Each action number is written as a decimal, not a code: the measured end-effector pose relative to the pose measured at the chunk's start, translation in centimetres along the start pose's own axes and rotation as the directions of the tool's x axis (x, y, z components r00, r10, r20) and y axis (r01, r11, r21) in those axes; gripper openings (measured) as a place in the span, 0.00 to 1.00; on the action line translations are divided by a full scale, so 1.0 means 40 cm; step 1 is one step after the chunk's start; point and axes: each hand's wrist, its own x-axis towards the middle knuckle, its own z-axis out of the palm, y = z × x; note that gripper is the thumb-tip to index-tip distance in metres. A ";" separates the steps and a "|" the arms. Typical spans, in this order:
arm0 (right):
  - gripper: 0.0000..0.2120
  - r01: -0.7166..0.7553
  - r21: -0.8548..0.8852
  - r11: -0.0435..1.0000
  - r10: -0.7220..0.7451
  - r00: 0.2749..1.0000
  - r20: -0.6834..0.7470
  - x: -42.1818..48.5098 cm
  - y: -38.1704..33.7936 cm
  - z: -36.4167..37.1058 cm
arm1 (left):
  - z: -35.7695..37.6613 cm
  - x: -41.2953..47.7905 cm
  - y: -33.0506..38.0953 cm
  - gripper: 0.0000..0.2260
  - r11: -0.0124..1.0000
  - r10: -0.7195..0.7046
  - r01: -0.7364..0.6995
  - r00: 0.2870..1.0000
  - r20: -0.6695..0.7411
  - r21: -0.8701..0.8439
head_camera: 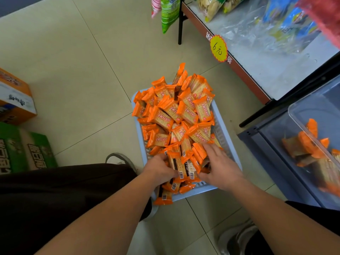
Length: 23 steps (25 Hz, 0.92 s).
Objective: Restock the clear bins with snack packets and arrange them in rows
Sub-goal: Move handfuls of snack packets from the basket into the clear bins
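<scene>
Orange packets [173,115] piled in blue basket [195,192]; left hand [160,168], right hand [219,166]: each grip holding packets.

A blue basket [223,126] on the tiled floor is heaped with orange snack packets [174,115]. At its 6 o'clock end the left hand [160,169] and right hand [219,168] clasp a bunch of packets between them. A clear bin [301,117] holding a few packets sits at 3 o'clock, cardboard boxes [14,96] at 9 o'clock.
</scene>
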 end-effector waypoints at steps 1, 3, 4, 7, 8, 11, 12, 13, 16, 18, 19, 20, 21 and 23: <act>0.52 -0.001 -0.001 1.000 0.001 1.000 -0.022 0.002 -0.004 0.000 | 0.000 -0.002 0.001 0.29 1.000 0.011 -0.011 1.000 -0.007 0.012; 0.48 -0.007 0.040 0.999 0.010 0.996 -0.093 0.007 -0.012 -0.004 | 0.002 -0.010 0.004 0.33 0.995 0.035 -0.033 0.999 -0.025 0.096; 0.45 -0.022 0.088 0.996 0.033 0.991 -0.131 0.012 -0.014 -0.008 | 0.008 -0.014 0.004 0.36 0.988 0.042 -0.038 0.999 -0.023 0.150; 0.39 -0.100 0.227 0.969 0.145 0.971 -0.188 0.025 -0.021 -0.019 | 0.027 -0.026 0.006 0.38 0.977 0.082 -0.066 0.994 -0.069 0.204; 0.38 -0.119 0.249 0.961 0.167 0.969 -0.183 0.031 -0.024 -0.021 | 0.028 -0.031 0.007 0.37 0.981 0.098 -0.080 0.991 -0.094 0.174; 0.36 -0.145 0.326 0.934 0.207 0.964 -0.166 0.045 -0.033 -0.027 | 0.021 -0.027 0.001 0.32 0.990 0.131 -0.121 0.981 -0.144 0.073; 0.36 -0.143 0.355 0.924 0.215 0.962 -0.171 0.049 -0.034 -0.028 | 0.019 -0.026 -0.004 0.30 0.990 0.131 -0.123 0.982 -0.134 0.063; 0.35 -0.139 0.381 0.914 0.220 0.959 -0.177 0.053 -0.034 -0.029 | 0.019 -0.029 -0.008 0.29 0.990 0.129 -0.121 0.985 -0.118 0.068; 0.30 -0.119 0.431 0.894 0.217 0.958 -0.186 0.062 -0.034 -0.033 | 0.026 -0.030 -0.021 0.29 0.986 0.132 -0.121 0.987 -0.092 0.113; 0.29 -0.117 0.422 0.899 0.224 0.951 -0.214 0.054 -0.035 -0.036 | 0.026 -0.028 -0.021 0.25 0.986 0.146 -0.138 0.985 -0.094 0.091; 0.28 -0.105 0.421 0.901 0.223 0.944 -0.242 0.051 -0.037 -0.040 | 0.022 -0.026 -0.020 0.24 0.986 0.157 -0.150 0.982 -0.105 0.071; 0.27 -0.098 0.422 0.901 0.223 0.940 -0.258 0.044 -0.041 -0.048 | 0.015 -0.029 -0.020 0.23 0.985 0.168 -0.164 0.978 -0.121 0.044; 0.26 -0.093 0.421 0.902 0.223 0.937 -0.270 0.037 -0.045 -0.057 | 0.008 -0.034 -0.021 0.21 0.985 0.171 -0.170 0.975 -0.139 0.016; 0.26 -0.091 0.374 0.923 0.212 0.931 -0.297 0.022 -0.056 -0.089 | -0.019 -0.045 -0.013 0.21 0.983 0.179 -0.185 0.966 -0.186 -0.011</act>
